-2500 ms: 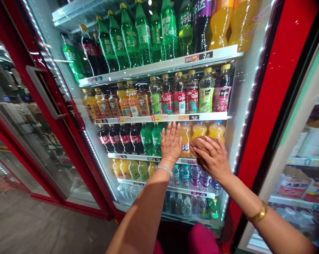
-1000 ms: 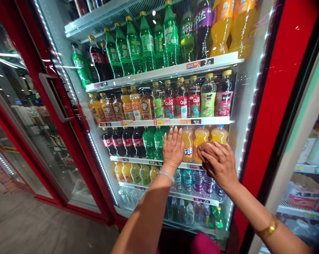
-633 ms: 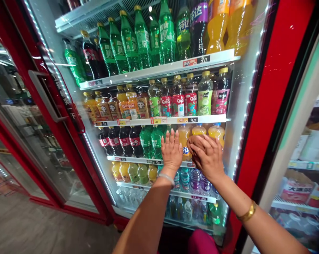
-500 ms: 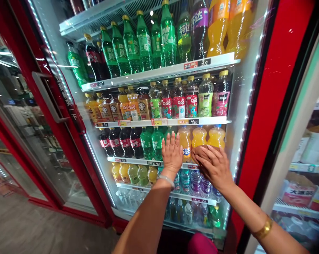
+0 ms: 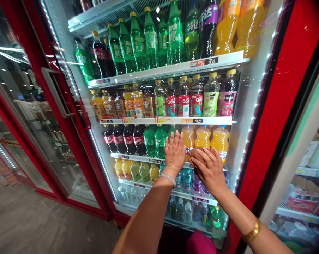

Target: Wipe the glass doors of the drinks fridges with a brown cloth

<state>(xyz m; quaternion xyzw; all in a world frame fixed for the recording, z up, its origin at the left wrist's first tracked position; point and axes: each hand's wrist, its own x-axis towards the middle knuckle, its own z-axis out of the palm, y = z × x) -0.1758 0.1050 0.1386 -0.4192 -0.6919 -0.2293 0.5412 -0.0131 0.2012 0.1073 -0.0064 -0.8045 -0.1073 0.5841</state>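
Observation:
My left hand [image 5: 175, 152] lies flat on the glass door of a drinks fridge, fingers stretched upward, in front of green soda bottles [image 5: 160, 139]. To its right, my right hand [image 5: 209, 171] presses a brown, cloth-like bundle [image 5: 195, 155] against the glass, fingers spread over it. Orange drink bottles [image 5: 220, 141] stand behind the glass beside this hand. Part of the bundle is hidden under the fingers, so its full shape cannot be made out.
The fridge's red frame [image 5: 277, 106] runs down the right side. A grey door handle [image 5: 57, 93] is on the left. Price-tagged shelves hold bottles above, including tall green ones [image 5: 138, 42]. A second fridge stands at right, with packaged goods [image 5: 304, 197].
My right hand has slid left and slightly down with the brown bundle, closer to my left hand. My left hand stays on the glass. The whole view has shifted a little.

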